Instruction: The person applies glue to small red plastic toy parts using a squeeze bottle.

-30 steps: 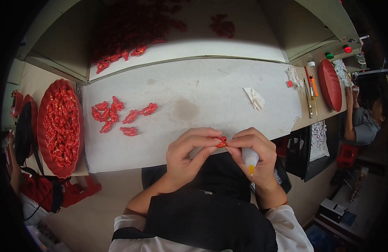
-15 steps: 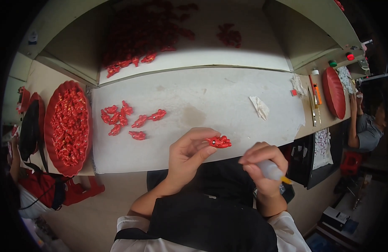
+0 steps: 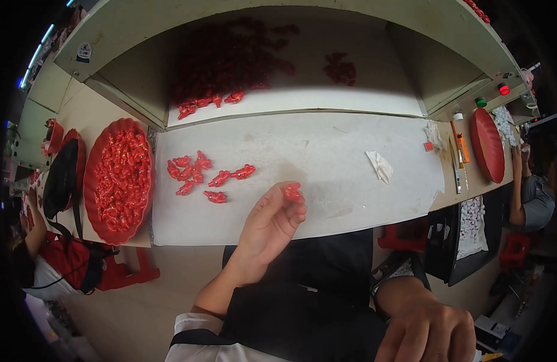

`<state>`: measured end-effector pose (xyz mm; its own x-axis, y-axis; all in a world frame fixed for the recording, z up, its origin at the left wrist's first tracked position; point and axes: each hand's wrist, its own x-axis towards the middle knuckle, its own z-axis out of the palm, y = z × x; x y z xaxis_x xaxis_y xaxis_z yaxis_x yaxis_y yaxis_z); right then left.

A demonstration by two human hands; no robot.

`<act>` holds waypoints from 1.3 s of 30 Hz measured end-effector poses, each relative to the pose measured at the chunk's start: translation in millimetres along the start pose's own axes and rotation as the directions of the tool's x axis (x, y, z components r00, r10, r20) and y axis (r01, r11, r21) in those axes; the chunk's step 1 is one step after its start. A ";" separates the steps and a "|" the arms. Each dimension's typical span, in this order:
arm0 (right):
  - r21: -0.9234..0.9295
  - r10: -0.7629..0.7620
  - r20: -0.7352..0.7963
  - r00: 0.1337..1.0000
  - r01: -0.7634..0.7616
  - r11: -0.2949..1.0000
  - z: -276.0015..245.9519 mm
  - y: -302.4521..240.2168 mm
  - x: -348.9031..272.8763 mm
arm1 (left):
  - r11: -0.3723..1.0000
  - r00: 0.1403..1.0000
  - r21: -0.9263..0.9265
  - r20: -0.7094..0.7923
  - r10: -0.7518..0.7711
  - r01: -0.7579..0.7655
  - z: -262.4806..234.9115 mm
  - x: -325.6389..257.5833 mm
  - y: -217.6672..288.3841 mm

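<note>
My left hand (image 3: 272, 223) is raised over the near edge of the white-covered table (image 3: 333, 151), thumb and fingers pinching a small glossy red figurine (image 3: 292, 192). Much of that piece is hidden by the fingers. Down at the lower right, close to my body, my right hand (image 3: 426, 332) is closed with its knuckles up. Past its fingers only the yellow tip (image 3: 491, 356) of a small white squeeze bottle shows. Left of my left hand lie several loose red figurines (image 3: 197, 172) on the white sheet.
A red oval basin (image 3: 90, 181) full of red figurines stands at the left. Behind, a booth (image 3: 278, 111) shelters a heap (image 3: 224, 66) of them. A crumpled tissue (image 3: 381, 166), brushes (image 3: 455, 157) and a red tray (image 3: 488, 145) lie rightward. A co-worker (image 3: 532, 199) sits at far right.
My right hand has swung down and right, toward my body, with the squeeze bottle. My left hand has turned, and the figurine now shows end-on. The view has shifted slightly.
</note>
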<state>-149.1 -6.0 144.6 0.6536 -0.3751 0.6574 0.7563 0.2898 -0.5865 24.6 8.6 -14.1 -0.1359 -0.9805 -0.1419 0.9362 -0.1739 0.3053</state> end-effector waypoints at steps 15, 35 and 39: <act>-0.160 -0.098 0.118 0.988 0.117 0.980 13.3 -21.9 2.5 | 0.969 0.991 0.212 0.040 0.125 -0.131 23.1 -7.9 0.0; -0.803 -0.175 -0.588 0.790 -0.542 0.249 -41.5 57.7 -56.7 | 0.898 0.995 0.427 0.060 0.084 -0.102 29.3 -19.7 -15.0; -0.825 -0.209 -0.561 0.801 -0.523 0.213 -45.9 59.8 -55.3 | 0.881 0.987 0.447 0.109 0.118 -0.155 25.6 -18.3 -13.7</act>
<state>-141.4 -8.3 51.4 0.3485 -0.8551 0.3838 -0.2047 -0.4690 -0.8592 6.0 26.6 8.4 -0.0592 -0.9982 -0.0011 0.7008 -0.0423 0.7121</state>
